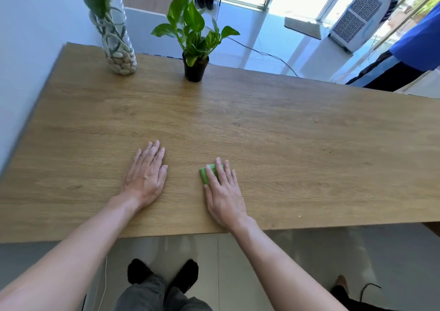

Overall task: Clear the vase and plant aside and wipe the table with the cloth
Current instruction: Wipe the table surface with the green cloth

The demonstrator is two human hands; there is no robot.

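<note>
The 2 hands lie flat near the front edge of the wooden table [285, 125]. The left hand [146, 175] is spread out with its palm down on the bare wood, and it holds nothing. The right hand [222, 189] is also flat, but its fingers press down on a small folded green cloth [205, 174]; it is not squeezing the cloth, just resting on top of it. The vase [119, 46] is tall and clear, with pebbles in the bottom and flower stems inside, and it stands upright at the far left corner, close to the wall. The plant [194, 46] sits in a little black pot just to the right of the vase, also near the far edge, and the 2 do not touch. Both things are well away from the hands, straight ahead and a bit to the left. The left hand is the nearer 1 to the vase, and it is free. The plant stands about in line with the gap between the 2 hands. I think the wide middle of the table is open for wiping, so the cloth hand could sweep forward, but the far strip where the vase and plant stand would need them moved first.
</note>
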